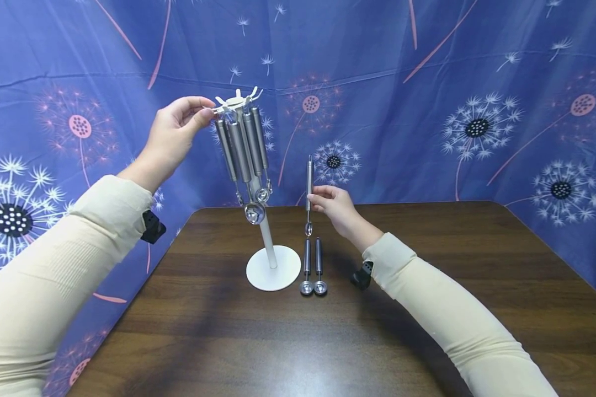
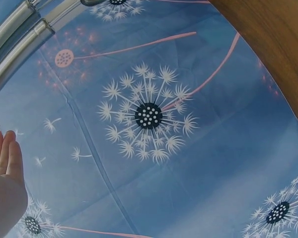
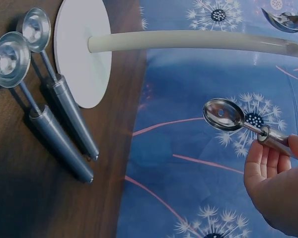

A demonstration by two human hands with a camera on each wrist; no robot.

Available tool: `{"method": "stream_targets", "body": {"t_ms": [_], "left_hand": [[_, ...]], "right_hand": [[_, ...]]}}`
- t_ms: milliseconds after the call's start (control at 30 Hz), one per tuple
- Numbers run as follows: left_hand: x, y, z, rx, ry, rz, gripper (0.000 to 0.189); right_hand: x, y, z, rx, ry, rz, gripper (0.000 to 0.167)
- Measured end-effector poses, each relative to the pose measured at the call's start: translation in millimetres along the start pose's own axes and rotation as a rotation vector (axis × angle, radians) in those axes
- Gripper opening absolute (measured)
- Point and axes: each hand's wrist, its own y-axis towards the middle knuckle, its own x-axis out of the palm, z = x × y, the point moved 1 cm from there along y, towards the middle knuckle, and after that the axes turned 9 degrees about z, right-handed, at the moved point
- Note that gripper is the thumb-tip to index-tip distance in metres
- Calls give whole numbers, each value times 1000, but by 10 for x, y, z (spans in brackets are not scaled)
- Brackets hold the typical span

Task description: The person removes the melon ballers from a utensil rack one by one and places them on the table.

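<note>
In the head view my left hand pinches a hook at the left side of the white utensil stand's top. Several steel utensils hang from the hooks, handles up and bowls down. My right hand holds a steel melon baller by its handle, bowl downward, to the right of the stand. In the right wrist view the held melon baller's round bowl shows a small hole. The left wrist view catches part of my left hand at its edge, near the hanging handles.
Two more melon ballers lie side by side on the brown wooden table, right of the stand's round base, their bowls toward me. Behind the table hangs a blue cloth with a dandelion print.
</note>
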Motion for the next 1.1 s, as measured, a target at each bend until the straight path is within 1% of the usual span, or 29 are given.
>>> {"method": "stream_targets", "body": {"t_ms": [133, 267, 367, 533, 733, 867, 1000, 1100], "left_hand": [[-22, -8, -8, -23, 26, -8, 15], [-35, -10, -14, -35, 8, -18, 14], [-39, -4, -12, -52, -73, -24, 14], [-39, -1, 6, -114, -266, -35, 17], [-17, -6, 28, -171, -438, -34, 18], [-8, -6, 32, -201, -506, -25, 20], [-3, 3, 42, -223, -537, -22, 18], [1, 10, 48, -233, -555, -27, 21]], "right_hand": [[-23, -6, 46, 14, -2, 7, 37], [-34, -11, 82, 12, 16, 10, 36], [-44, -12, 97, 9, 15, 5, 36], [-66, -22, 110, 29, 0, 7, 37], [-88, -28, 139, 51, -4, 12, 36], [-95, -31, 167, 50, -17, 11, 36], [-107, -47, 180, 52, -16, 6, 37], [-120, -56, 193, 55, -17, 4, 38]]}}
